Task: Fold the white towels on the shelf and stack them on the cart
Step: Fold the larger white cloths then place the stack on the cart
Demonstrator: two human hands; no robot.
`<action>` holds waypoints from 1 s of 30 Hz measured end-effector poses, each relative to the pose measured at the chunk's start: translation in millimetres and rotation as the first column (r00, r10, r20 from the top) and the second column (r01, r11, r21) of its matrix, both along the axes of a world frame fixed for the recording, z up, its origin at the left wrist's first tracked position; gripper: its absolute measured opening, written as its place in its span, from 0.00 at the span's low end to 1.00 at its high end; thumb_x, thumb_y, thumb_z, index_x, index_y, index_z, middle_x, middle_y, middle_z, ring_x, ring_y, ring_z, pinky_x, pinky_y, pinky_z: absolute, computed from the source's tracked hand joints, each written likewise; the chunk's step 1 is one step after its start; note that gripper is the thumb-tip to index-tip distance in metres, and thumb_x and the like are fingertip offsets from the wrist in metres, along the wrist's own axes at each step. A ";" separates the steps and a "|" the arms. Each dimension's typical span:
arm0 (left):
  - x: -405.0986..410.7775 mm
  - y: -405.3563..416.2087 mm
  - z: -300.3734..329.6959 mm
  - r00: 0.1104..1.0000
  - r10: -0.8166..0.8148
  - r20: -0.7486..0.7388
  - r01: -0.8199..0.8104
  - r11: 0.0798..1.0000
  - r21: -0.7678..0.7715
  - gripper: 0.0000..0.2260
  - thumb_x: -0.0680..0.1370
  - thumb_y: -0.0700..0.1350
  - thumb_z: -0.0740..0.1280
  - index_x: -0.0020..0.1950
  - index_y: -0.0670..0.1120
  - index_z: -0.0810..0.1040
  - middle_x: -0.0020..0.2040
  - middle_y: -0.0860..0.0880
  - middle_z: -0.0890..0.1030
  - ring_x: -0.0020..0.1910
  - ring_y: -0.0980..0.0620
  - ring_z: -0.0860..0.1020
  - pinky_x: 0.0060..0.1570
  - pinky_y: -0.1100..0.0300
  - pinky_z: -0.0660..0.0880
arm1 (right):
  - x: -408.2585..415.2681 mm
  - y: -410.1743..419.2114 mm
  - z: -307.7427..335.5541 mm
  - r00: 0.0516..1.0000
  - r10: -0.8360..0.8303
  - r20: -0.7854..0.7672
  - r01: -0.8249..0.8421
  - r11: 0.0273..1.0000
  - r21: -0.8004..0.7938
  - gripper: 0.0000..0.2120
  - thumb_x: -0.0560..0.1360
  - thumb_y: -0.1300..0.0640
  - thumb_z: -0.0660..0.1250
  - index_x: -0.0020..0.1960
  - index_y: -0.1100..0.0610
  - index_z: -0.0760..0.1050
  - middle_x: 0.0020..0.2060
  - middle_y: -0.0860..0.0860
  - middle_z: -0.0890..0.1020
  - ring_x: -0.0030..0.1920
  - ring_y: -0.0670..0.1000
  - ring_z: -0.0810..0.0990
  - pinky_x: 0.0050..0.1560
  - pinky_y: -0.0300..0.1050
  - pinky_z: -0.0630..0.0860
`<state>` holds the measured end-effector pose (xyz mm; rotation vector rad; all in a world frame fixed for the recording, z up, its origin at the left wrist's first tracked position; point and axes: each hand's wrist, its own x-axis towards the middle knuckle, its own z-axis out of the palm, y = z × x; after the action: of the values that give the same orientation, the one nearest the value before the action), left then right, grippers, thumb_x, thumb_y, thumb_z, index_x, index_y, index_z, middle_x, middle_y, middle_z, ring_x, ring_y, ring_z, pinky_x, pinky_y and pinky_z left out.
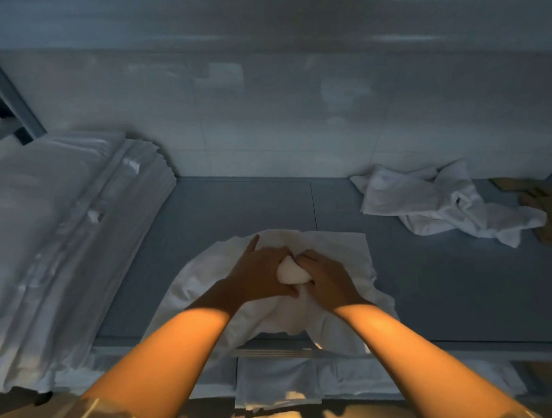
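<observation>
Hands: left hand (pixel 264 271) & right hand (pixel 324 274) both pinching towel (pixel 342 250) bunch.

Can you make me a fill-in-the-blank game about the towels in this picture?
1. Both hands, the left hand and the right hand, grip a bunched bit of the towel that is coloured ____.
2. The crumpled towel lies on the shelf to the ____ of the hands.
3. The tall stack wrapped in clear plastic sits on the ____ side.

Missing words: white; right; left
</observation>
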<state>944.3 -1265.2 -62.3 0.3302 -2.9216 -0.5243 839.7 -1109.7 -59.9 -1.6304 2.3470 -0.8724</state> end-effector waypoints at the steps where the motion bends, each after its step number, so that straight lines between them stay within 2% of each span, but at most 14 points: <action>1: 2.2 -2.6 0.9 0.999 -0.012 0.047 0.009 0.999 0.054 0.31 0.66 0.63 0.74 0.65 0.54 0.73 0.61 0.54 0.77 0.62 0.55 0.72 0.70 0.56 0.53 | 0.7 1.9 3.2 0.999 -0.024 0.031 0.023 0.999 0.038 0.18 0.78 0.64 0.62 0.68 0.59 0.71 0.66 0.58 0.74 0.65 0.57 0.73 0.67 0.47 0.65; 4: 16.9 -13.5 -0.5 0.986 -0.008 0.166 -0.026 0.979 0.201 0.30 0.70 0.58 0.74 0.69 0.50 0.72 0.64 0.50 0.76 0.63 0.51 0.73 0.65 0.59 0.65 | 1.5 5.1 11.4 0.995 -0.083 0.057 0.077 0.992 0.101 0.19 0.79 0.64 0.59 0.70 0.58 0.69 0.68 0.57 0.72 0.68 0.56 0.70 0.69 0.46 0.61; 6: 28.7 -20.4 -1.6 0.983 -0.008 0.182 -0.026 0.983 0.179 0.28 0.70 0.60 0.73 0.66 0.51 0.74 0.61 0.51 0.78 0.59 0.52 0.76 0.58 0.61 0.69 | 2.2 6.6 16.1 0.995 -0.097 0.026 0.093 0.988 0.122 0.19 0.80 0.64 0.58 0.70 0.57 0.69 0.68 0.56 0.72 0.67 0.56 0.71 0.67 0.43 0.61; 10: 41.2 -30.0 0.8 0.979 0.050 0.198 -0.056 0.998 0.026 0.25 0.69 0.64 0.71 0.60 0.52 0.77 0.55 0.52 0.80 0.55 0.51 0.77 0.49 0.62 0.66 | -10.5 20.1 24.6 0.987 -0.158 -0.006 0.158 0.980 0.125 0.20 0.79 0.65 0.57 0.70 0.57 0.69 0.69 0.55 0.71 0.68 0.55 0.70 0.64 0.39 0.60; 12: 46.2 -37.1 3.3 0.967 0.103 0.233 -0.089 0.994 -0.068 0.25 0.69 0.64 0.70 0.62 0.53 0.76 0.58 0.52 0.79 0.58 0.49 0.76 0.52 0.59 0.68 | -22.8 32.1 29.0 0.973 -0.228 -0.030 0.229 0.969 0.090 0.20 0.78 0.67 0.58 0.69 0.58 0.70 0.68 0.57 0.72 0.68 0.56 0.70 0.66 0.42 0.61; 15: 51.4 -46.6 7.9 0.956 0.149 0.253 -0.120 0.985 -0.125 0.25 0.72 0.60 0.68 0.67 0.52 0.73 0.65 0.49 0.76 0.63 0.47 0.74 0.60 0.56 0.66 | -37.1 44.5 33.6 0.949 -0.306 -0.071 0.310 0.949 0.061 0.20 0.76 0.69 0.59 0.67 0.59 0.73 0.65 0.58 0.75 0.64 0.59 0.73 0.63 0.49 0.66; 19: 58.8 -63.1 22.3 0.928 0.210 0.309 -0.151 0.968 -0.203 0.28 0.75 0.58 0.66 0.73 0.52 0.66 0.72 0.48 0.69 0.70 0.47 0.67 0.67 0.56 0.61 | -52.9 52.5 33.6 0.918 -0.388 -0.079 0.393 0.917 0.069 0.20 0.76 0.68 0.59 0.68 0.59 0.72 0.65 0.58 0.75 0.65 0.58 0.72 0.65 0.47 0.64; 21: 63.5 -72.8 37.3 0.919 0.245 0.308 -0.187 0.960 -0.207 0.27 0.76 0.57 0.66 0.74 0.53 0.65 0.72 0.49 0.69 0.70 0.48 0.67 0.67 0.56 0.61 | -61.7 56.0 32.6 0.908 -0.405 -0.109 0.416 0.902 0.119 0.20 0.77 0.67 0.59 0.68 0.59 0.72 0.65 0.58 0.75 0.64 0.59 0.73 0.64 0.48 0.66; 24: 59.9 -72.9 64.2 0.956 0.253 0.148 -0.204 0.937 -0.285 0.19 0.76 0.53 0.65 0.66 0.52 0.72 0.62 0.48 0.77 0.62 0.46 0.74 0.57 0.56 0.68 | -63.1 48.9 43.1 0.921 -0.360 -0.148 0.387 0.888 0.248 0.16 0.77 0.59 0.64 0.64 0.58 0.73 0.59 0.58 0.79 0.59 0.59 0.76 0.57 0.49 0.71; 25: 55.8 -68.8 73.6 0.970 0.234 0.073 -0.200 0.928 -0.316 0.15 0.76 0.52 0.65 0.61 0.51 0.74 0.57 0.47 0.80 0.57 0.45 0.77 0.52 0.56 0.70 | -58.2 42.2 49.8 0.934 -0.333 -0.131 0.357 0.895 0.268 0.18 0.75 0.55 0.67 0.64 0.57 0.72 0.59 0.57 0.78 0.59 0.59 0.76 0.57 0.49 0.71; 28: 39.3 -51.6 105.8 0.992 0.112 -0.057 -0.125 0.906 -0.403 0.08 0.75 0.51 0.65 0.51 0.49 0.75 0.46 0.47 0.81 0.46 0.43 0.80 0.44 0.56 0.70 | -29.2 8.4 76.5 0.981 -0.192 0.017 0.183 0.953 0.241 0.42 0.67 0.43 0.75 0.74 0.52 0.60 0.69 0.52 0.69 0.68 0.54 0.68 0.66 0.49 0.66; 29: 33.8 -44.4 115.6 0.994 0.052 -0.094 -0.087 0.901 -0.425 0.07 0.74 0.50 0.65 0.48 0.48 0.75 0.43 0.46 0.81 0.42 0.43 0.80 0.43 0.55 0.70 | -16.8 -4.9 86.4 0.987 -0.138 0.084 0.118 0.971 0.208 0.46 0.66 0.41 0.75 0.76 0.50 0.56 0.71 0.49 0.66 0.70 0.51 0.66 0.68 0.47 0.64; 30: 29.4 -37.1 124.3 0.990 -0.017 -0.141 -0.049 0.891 -0.451 0.05 0.73 0.47 0.67 0.44 0.47 0.76 0.38 0.46 0.81 0.38 0.43 0.79 0.43 0.55 0.70 | -5.6 -17.7 95.5 0.985 -0.097 0.143 0.074 0.984 0.160 0.46 0.66 0.42 0.76 0.76 0.48 0.55 0.70 0.48 0.67 0.69 0.49 0.66 0.67 0.44 0.65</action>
<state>973.6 -1302.4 62.0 0.2404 -2.7840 0.1427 834.1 -1127.4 35.5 -1.3645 2.3306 -0.7777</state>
